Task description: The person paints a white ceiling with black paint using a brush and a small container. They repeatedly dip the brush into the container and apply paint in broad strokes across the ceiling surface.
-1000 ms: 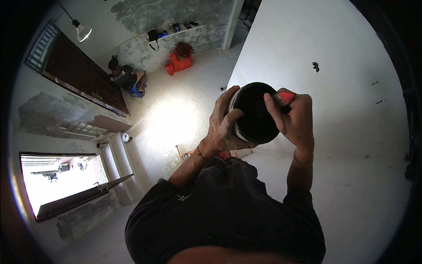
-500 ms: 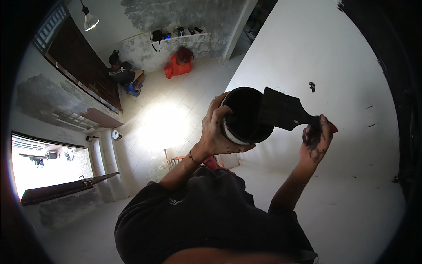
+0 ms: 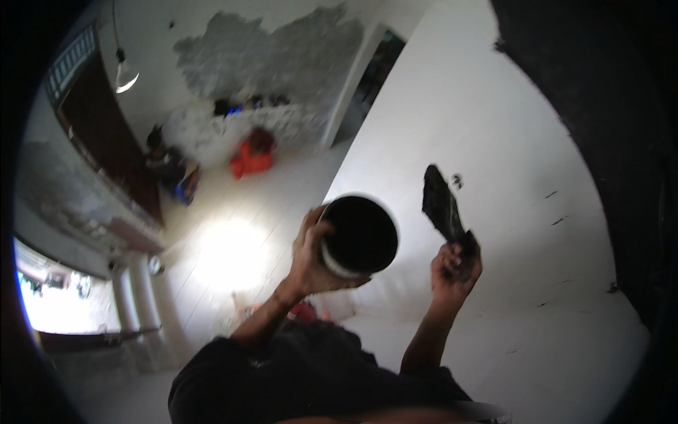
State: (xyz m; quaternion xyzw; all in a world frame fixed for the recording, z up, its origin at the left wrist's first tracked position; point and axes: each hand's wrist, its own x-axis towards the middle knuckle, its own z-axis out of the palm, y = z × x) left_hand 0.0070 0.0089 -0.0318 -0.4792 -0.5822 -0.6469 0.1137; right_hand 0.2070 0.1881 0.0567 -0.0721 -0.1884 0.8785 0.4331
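A round paint tub [image 3: 344, 271], pale outside and black within, is gripped from its left side and underneath by my left hand [image 3: 308, 253]. Its mouth faces me, and the dark inside hides how much paint it holds. My right hand [image 3: 458, 272], smeared with black, is closed round the handle of a wide paintbrush [image 3: 441, 205]. Black paint coats the brush, which points upward, apart from the tub and to its right. Beyond the brush stands a white wall [image 3: 522, 141] with a small black mark [image 3: 457, 181] on it.
A broad black painted area [image 3: 579, 106] edges the white wall at right. Far left, one person [image 3: 169, 166] sits on a blue stool and another in red [image 3: 253, 153] is low on the tiled floor [image 3: 296, 173]. A lamp [image 3: 126, 76] hangs at upper left.
The brush has come away from the tub's mouth and turned upright in my right hand. Both hands now appear lower and further left, and the view has tilted toward the wall.
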